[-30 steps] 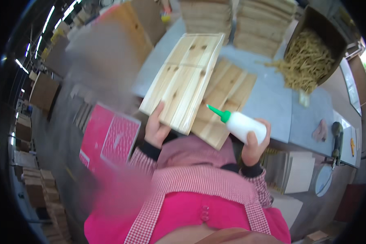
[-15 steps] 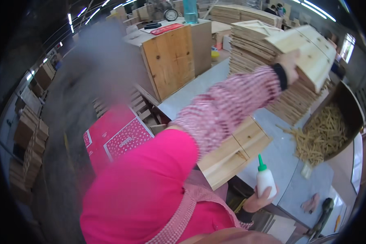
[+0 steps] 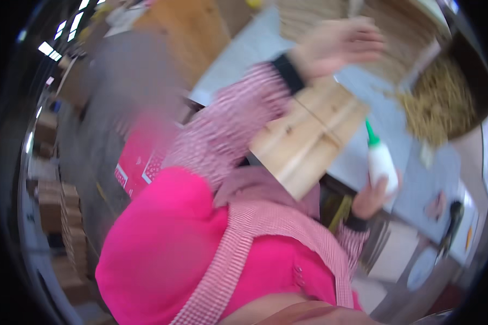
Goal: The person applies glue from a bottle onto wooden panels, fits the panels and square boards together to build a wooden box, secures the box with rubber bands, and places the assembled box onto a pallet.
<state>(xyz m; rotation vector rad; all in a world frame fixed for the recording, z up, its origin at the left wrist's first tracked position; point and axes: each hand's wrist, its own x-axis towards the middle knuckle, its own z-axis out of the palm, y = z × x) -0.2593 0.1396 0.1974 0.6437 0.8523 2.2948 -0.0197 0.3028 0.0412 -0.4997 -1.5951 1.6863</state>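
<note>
While the right hand [image 3: 377, 197] holds the white squeeze bottle [image 3: 383, 162] with its fingers wrapped around the lower part and the green nozzle [image 3: 371, 134] pointing up, the left hand [image 3: 341, 46] is now without its panel. Half a second ago it was carrying one over the stacked wooden panels [image 3: 400, 40]; now it hangs nearer to the person, blurred, with the fingers loosely extended and, as far as I can see, nothing between them. Another pine panel [image 3: 309, 143], with a groove across it, lies on the grey worktable [image 3: 238, 59], one end reaching past the edge toward the person's lap. For the work this means, I judge, that one panel is put away and the left hand is free – while the bottle, kept ready, stands just beside the panel, not touching it.
</note>
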